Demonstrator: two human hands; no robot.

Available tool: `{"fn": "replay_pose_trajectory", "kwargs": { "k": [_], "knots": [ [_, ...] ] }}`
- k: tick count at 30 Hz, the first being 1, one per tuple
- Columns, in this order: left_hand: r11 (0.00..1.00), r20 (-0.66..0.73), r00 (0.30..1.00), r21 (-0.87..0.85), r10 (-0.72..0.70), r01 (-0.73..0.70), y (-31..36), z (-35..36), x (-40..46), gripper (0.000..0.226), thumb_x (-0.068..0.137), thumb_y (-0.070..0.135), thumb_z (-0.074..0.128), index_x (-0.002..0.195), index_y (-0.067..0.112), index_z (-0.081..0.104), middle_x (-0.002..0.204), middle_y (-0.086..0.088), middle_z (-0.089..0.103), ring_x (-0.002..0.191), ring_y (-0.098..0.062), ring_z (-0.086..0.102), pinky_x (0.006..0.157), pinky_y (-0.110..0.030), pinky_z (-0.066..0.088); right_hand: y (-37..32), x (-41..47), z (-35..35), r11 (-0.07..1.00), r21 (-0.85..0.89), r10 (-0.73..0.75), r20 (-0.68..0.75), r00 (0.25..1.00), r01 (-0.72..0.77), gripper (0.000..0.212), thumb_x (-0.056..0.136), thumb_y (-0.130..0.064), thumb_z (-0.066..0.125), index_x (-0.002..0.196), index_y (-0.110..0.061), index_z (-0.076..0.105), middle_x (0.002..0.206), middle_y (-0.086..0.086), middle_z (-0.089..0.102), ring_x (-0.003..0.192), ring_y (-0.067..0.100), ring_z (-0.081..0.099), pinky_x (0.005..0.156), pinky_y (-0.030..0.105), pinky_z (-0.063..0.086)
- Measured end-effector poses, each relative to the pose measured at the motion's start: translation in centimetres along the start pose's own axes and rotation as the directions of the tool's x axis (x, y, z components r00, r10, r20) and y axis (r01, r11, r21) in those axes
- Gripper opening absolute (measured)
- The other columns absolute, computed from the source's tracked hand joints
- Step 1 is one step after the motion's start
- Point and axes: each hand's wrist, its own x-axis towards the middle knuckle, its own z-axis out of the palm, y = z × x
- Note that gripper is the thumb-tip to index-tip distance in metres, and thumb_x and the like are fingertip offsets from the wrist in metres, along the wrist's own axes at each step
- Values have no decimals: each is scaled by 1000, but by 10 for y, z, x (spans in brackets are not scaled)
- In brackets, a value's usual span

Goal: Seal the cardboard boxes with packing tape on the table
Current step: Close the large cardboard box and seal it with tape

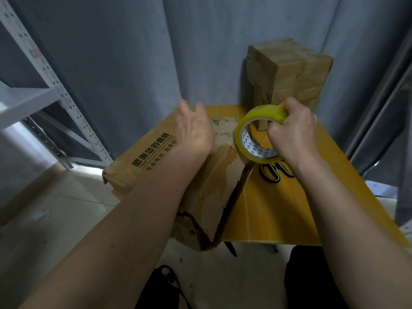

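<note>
A worn cardboard box (142,161) with black printed characters lies on the left part of the yellow table (278,208), overhanging its left edge. Its top flaps meet along a torn seam. My left hand (195,130) rests flat on the box top with straight fingers. My right hand (294,132) grips a yellowish roll of packing tape (249,139) just above the right edge of the box. A second box (287,72), wrapped in tape, stands upright at the far side of the table.
Black-handled scissors (274,172) lie on the table below my right wrist. A white metal shelf frame (44,85) stands at the left. Grey curtains hang behind the table. Dark objects sit on the tiled floor near my feet.
</note>
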Motion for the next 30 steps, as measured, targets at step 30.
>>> {"fn": "replay_pose_trajectory", "kwargs": {
  "k": [30],
  "knots": [
    [942, 478, 876, 260, 65, -212, 3, 0, -43, 81, 99, 53, 34, 155, 11, -7, 163, -12, -10, 149, -37, -7, 118, -52, -1, 1, -8, 2, 999, 4, 54, -22, 998, -54, 9, 79, -8, 59, 81, -15, 54, 63, -9, 49, 65, 19, 52, 54, 28, 36]
  ]
}}
